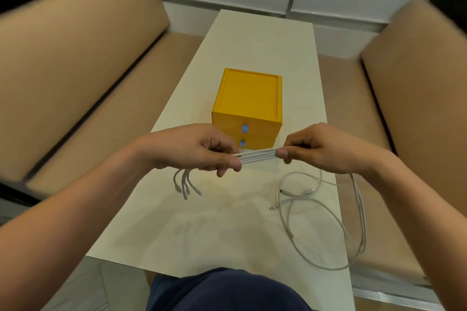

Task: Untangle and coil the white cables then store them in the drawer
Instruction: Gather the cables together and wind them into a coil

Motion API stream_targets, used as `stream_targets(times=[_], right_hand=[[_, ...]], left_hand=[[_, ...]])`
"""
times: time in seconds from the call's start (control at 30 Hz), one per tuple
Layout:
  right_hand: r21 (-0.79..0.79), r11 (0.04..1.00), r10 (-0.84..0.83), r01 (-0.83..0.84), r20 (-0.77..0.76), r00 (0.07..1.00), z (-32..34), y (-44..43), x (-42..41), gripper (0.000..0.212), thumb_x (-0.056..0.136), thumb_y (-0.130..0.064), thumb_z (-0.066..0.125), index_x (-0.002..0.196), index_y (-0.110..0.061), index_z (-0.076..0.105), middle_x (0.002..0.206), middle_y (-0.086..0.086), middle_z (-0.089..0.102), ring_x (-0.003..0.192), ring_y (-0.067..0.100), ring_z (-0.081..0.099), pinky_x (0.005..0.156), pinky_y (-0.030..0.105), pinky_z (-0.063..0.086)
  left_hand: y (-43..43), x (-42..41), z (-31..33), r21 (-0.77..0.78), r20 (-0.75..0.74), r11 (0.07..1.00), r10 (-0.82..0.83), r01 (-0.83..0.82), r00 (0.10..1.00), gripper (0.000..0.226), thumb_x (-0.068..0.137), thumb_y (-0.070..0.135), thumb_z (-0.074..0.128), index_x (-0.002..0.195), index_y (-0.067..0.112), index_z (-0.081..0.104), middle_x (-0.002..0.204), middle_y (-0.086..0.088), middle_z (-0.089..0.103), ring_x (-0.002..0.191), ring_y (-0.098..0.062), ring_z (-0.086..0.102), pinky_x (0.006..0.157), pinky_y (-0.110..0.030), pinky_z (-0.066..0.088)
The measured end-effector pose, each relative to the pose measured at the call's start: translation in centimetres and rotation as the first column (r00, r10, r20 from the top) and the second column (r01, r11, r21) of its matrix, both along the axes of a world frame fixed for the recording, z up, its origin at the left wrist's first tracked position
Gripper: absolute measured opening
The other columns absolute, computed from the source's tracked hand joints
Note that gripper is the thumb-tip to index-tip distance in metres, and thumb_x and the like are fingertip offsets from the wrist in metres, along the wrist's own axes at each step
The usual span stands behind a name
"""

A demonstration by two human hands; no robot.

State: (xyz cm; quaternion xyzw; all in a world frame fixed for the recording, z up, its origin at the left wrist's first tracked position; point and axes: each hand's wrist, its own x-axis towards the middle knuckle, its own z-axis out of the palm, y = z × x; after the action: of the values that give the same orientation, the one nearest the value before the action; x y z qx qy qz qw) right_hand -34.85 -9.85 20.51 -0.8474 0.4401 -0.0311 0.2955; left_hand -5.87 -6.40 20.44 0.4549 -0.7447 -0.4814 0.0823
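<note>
Your left hand [192, 149] and your right hand [321, 149] meet at the centre of the frame. Each pinches one end of a flat bundle of thin white cables [257, 155], stretched taut between them. On both hands the thumb and curled fingers close on the strands. The strands lie side by side, nearly level, above the tabletop and just in front of the drawer box.

Below your left hand, several short connector ends [185, 184] hang loosely toward the tabletop, too blurred to tell their type. From under your right hand the strands trail down toward the lower right of the frame, along the table's right edge. More loose white cable [316, 209] lies in wide loops on the right part of the long pale cream table [252, 45], with plug tips showing among the loops. Whether it joins the strands you hold cannot be told.

The small yellow box with two stacked drawers [249, 101] stands on the table just above centre, behind your hands. Both drawers sit pushed in, each with a pale blue tab [244, 129] on its front; the lower one shows just above the bundle.

Along the left and right of the frame run tan upholstered sofas [75, 70]. Your knee in dark blue cloth [227, 290] fills the bottom centre, at the table's near edge.
</note>
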Motion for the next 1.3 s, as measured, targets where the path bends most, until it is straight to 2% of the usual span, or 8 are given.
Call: stream_targets(times=[0.17, 0.43, 0.53, 0.8, 0.97, 1.03, 1.13, 1.3], right_hand=[[-0.091, 0.984, 0.168, -0.154, 0.171, 0.971, 2.0, 1.1, 0.5, 0.035, 0.101, -0.042, 0.060, 0.074, -0.020, 0.064, 0.057, -0.003, 0.050, 0.053, 0.012, 0.042, 0.052, 0.021, 0.030], [-0.263, 0.964, 0.046, 0.038, 0.307, 0.951, 1.3, -0.2, 0.4, 0.033, 0.100, -0.040, 0.062, 0.073, -0.020, 0.066, 0.054, -0.001, 0.045, 0.048, 0.010, 0.036, 0.049, 0.021, 0.027], [-0.198, 0.980, 0.083, 0.002, 0.418, 0.905, 2.6, 0.1, -1.1, 0.030, 0.098, -0.032, 0.066, 0.074, -0.014, 0.070, 0.055, -0.002, 0.046, 0.049, 0.006, 0.034, 0.050, 0.018, 0.027], [-0.303, 0.945, -0.070, 0.122, 0.175, 0.982, -1.2, -2.1, 0.2, 0.033, 0.102, -0.050, 0.054, 0.078, -0.030, 0.064, 0.053, -0.005, 0.048, 0.050, 0.013, 0.044, 0.052, 0.034, 0.035], [-0.307, 0.945, -0.165, 0.109, -0.162, 0.973, -1.9, -0.8, 1.2, 0.048, 0.106, -0.060, 0.025, 0.126, -0.036, 0.061, 0.113, -0.004, 0.066, 0.102, 0.021, 0.062, 0.089, 0.044, 0.049], [-0.441, 0.893, -0.131, 0.086, -0.074, 0.989, -2.6, 0.4, 2.1, 0.051, 0.109, -0.049, 0.028, 0.150, -0.025, 0.048, 0.144, 0.001, 0.056, 0.127, 0.025, 0.054, 0.111, 0.044, 0.038], [-0.390, 0.913, -0.077, 0.119, 0.120, 0.990, -3.6, 1.8, 3.6, 0.046, 0.108, -0.045, 0.030, 0.137, -0.023, 0.058, 0.131, -0.006, 0.064, 0.123, 0.015, 0.055, 0.124, 0.044, 0.022], [-0.395, 0.897, -0.115, 0.201, 0.233, 0.966, -4.4, 2.8, 4.1, 0.033, 0.106, -0.045, 0.035, 0.094, -0.022, 0.057, 0.075, -0.015, 0.049, 0.070, 0.014, 0.045, 0.062, 0.036, 0.036]], left_hand=[[-0.4, -0.1, -1.0, -0.117, -0.011, 0.989, 0.090, -0.090, 0.996, 0.016, 0.100, 0.030, 0.066, 0.090, 0.023, 0.076, 0.073, 0.001, 0.073, 0.057, -0.004, 0.052, 0.056, -0.017, 0.039], [0.4, -0.7, 1.0, -0.181, -0.332, 0.977, 0.047, -0.112, 0.942, 0.021, 0.094, 0.028, 0.067, 0.089, 0.011, 0.078, 0.064, 0.001, 0.066, 0.051, -0.005, 0.046, 0.053, -0.018, 0.037], [-0.2, -0.1, 0.7, -0.231, -0.203, 0.961, 0.108, -0.155, 0.973, 0.017, 0.098, 0.026, 0.067, 0.088, 0.020, 0.079, 0.064, 0.004, 0.066, 0.051, -0.003, 0.044, 0.052, -0.015, 0.034], [-0.2, -2.4, 1.3, -0.286, -0.205, 0.939, 0.134, -0.191, 0.970, 0.027, 0.099, 0.025, 0.067, 0.073, 0.027, 0.074, 0.062, 0.001, 0.063, 0.054, -0.012, 0.046, 0.055, -0.033, 0.038], [-0.9, -2.7, 0.6, -0.307, -0.084, 0.927, 0.201, -0.217, 0.976, 0.042, 0.099, 0.026, 0.067, 0.060, 0.040, 0.065, 0.051, 0.016, 0.057, 0.046, -0.004, 0.042, 0.049, -0.018, 0.030], [-0.9, -2.9, 0.1, -0.341, -0.055, 0.916, 0.202, -0.209, 0.978, 0.037, 0.099, 0.026, 0.067, 0.063, 0.035, 0.065, 0.050, 0.018, 0.056, 0.046, -0.003, 0.044, 0.049, -0.017, 0.030], [-0.8, -3.0, -0.6, -0.380, -0.062, 0.902, 0.195, -0.204, 0.979, 0.031, 0.099, 0.032, 0.067, 0.069, 0.024, 0.071, 0.053, 0.013, 0.056, 0.048, -0.005, 0.046, 0.049, -0.018, 0.031], [-0.2, -3.1, -0.9, -0.342, -0.074, 0.914, 0.205, -0.218, 0.976, 0.022, 0.097, 0.033, 0.070, 0.082, 0.018, 0.077, 0.065, 0.015, 0.071, 0.058, -0.001, 0.069, 0.058, -0.017, 0.051]])
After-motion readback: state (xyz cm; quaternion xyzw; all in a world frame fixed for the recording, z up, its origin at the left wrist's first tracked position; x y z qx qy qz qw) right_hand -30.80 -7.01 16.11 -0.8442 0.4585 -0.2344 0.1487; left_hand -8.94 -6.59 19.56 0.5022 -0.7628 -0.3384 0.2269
